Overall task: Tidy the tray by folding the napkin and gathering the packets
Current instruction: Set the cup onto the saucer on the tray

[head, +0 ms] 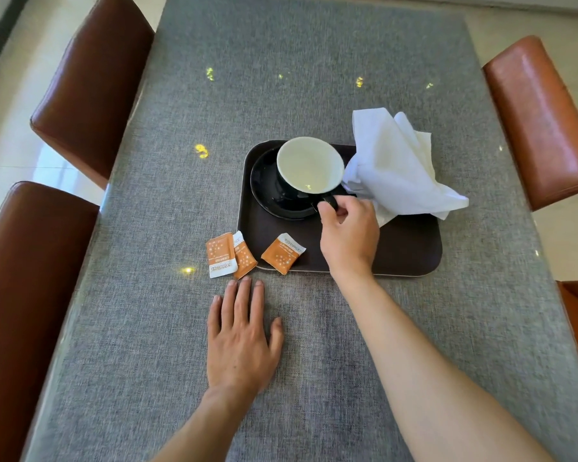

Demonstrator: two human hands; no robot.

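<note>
From my remote seat I see the right hand [349, 235] over the near part of the dark tray [411, 251], and its thumb and fingers are curled around the black handle of the cup [309, 165], so this hand is occupied with the cup and holds neither napkin nor packet. The cup stands on a black saucer [264, 181] in the far left part of the tray. The white napkin [397, 165] lies crumpled on the far right corner of the tray, hanging over the rim, and it is just to the right of the right hand's knuckles, touching or almost touching the cup; I cannot tell which. The left hand [242, 341] lies flat on the grey table [147, 328] with straight fingers, holding nothing. Its fingertips [245, 281] point away from me, directly toward the two packets [229, 255] which lie overlapping on the table just beside the tray's near left corner, their long sides running roughly away from me. A third packet [282, 253] rests on the near rim of the tray, between both hands and tilted. I judge that the left hand is clearly nearer to the packets, only a short slide forward, while the napkin belongs to the right hand, once it lets the cup go. Brown chairs [90, 91] stand around the table.
</note>
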